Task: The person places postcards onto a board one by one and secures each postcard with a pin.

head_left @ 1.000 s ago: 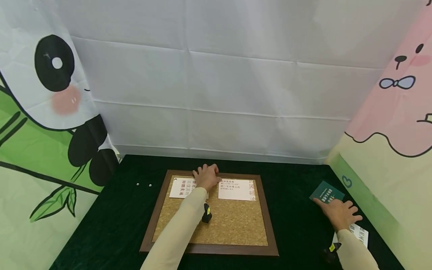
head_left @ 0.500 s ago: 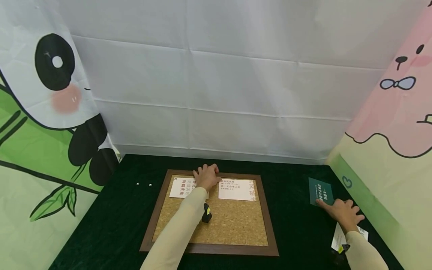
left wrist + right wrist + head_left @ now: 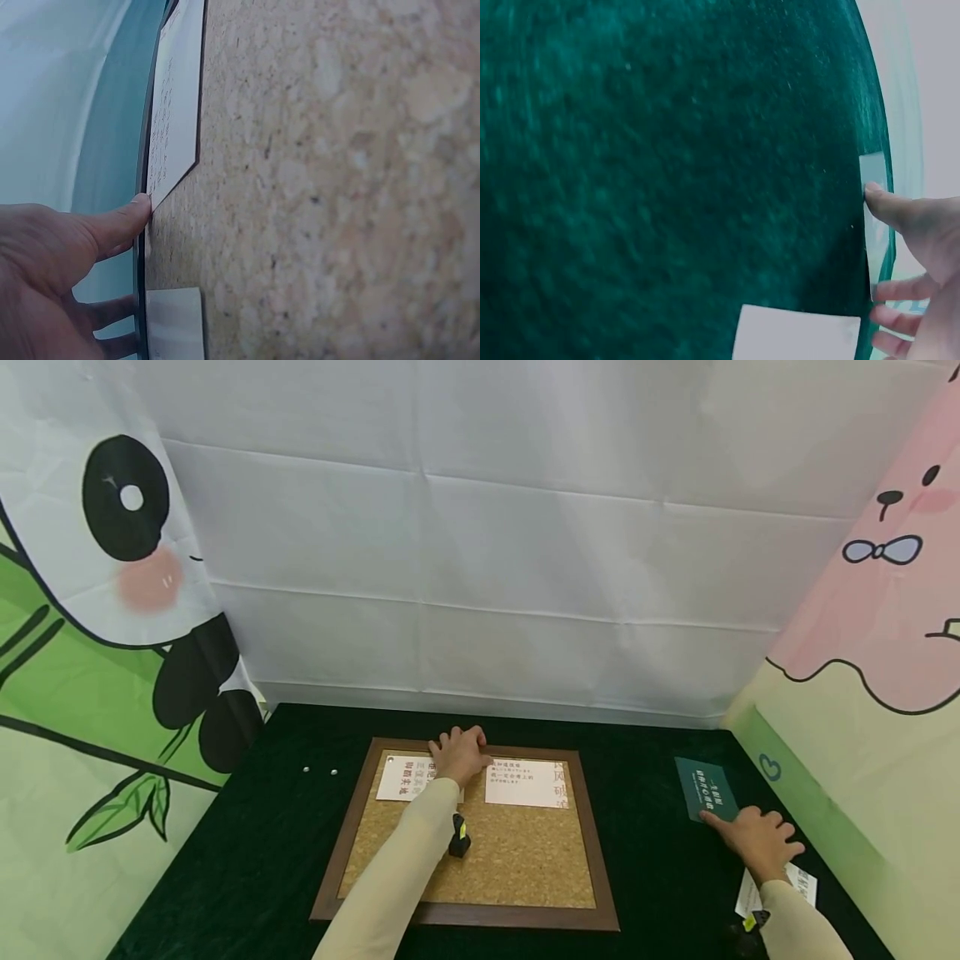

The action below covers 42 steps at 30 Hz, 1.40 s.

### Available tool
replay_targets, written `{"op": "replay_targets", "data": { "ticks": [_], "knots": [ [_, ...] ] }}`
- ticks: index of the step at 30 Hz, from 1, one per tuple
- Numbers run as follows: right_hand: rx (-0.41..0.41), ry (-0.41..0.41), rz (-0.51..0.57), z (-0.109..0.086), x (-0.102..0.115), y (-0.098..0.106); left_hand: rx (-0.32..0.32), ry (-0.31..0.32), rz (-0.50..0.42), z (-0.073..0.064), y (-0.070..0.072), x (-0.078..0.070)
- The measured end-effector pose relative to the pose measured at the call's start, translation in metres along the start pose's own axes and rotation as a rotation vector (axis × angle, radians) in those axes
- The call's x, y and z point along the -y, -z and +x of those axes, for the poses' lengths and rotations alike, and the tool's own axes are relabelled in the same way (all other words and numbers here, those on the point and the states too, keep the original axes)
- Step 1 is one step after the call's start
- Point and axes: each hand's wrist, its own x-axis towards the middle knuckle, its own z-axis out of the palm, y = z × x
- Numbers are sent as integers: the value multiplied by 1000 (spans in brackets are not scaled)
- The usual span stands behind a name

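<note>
A framed corkboard [image 3: 517, 864] lies on dark green cloth. Two white printed cards, a left card [image 3: 397, 779] and a right card [image 3: 528, 785], sit along its top. My left hand [image 3: 457, 758] rests at the board's top edge between them, partly covering the left card. In the left wrist view, its thumb [image 3: 124, 223] presses at the right card's corner, its other fingers beyond the frame. Far right, my right hand [image 3: 759, 843] touches the near edge of a teal card [image 3: 705, 789] with its thumb, fingers spread. Another white card [image 3: 802, 883] lies partly under the right wrist.
Two small round shiny pieces, one [image 3: 306, 769] beside the other [image 3: 334, 772], lie on the cloth left of the board. A small round pinhead [image 3: 390, 759] shows at the left card's corner. Printed cloth walls [image 3: 525, 668] enclose the table at back and sides.
The teal card has turned and shifted left under my right thumb. My right hand has moved slightly, uncovering more of the white card by its wrist. My left hand stays put.
</note>
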Motion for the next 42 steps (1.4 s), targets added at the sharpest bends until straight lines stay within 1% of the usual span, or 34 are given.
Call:
{"op": "replay_targets", "data": {
  "ticks": [7, 13, 16, 18, 25, 28, 35, 39, 42],
  "knots": [
    [93, 153, -51, 7, -7, 10, 4, 7, 3, -1, 1, 0],
    [174, 224, -79, 13, -10, 17, -1, 11, 0, 0, -1, 1],
    [202, 248, -82, 15, -12, 17, 0, 15, 2, 0, -1, 2],
    [210, 249, -77, 16, -13, 17, 4, 20, 0, 0, -2, 1],
    [152, 192, -49, 18, -15, 14, 8, 24, -1, -1, -2, 0],
    [132, 186, -28, 19, -15, 13, 5, 25, 2, 0, -2, 0],
    [86, 152, 90, 15, -13, 14, 2, 13, 14, 1, -1, -1],
    [41, 173, 137, 12, -14, 14, 1, 12, 17, 0, 0, -1],
    [-8, 210, 175, 10, -16, 13, -7, 4, 23, 0, 0, -2]
  ]
}}
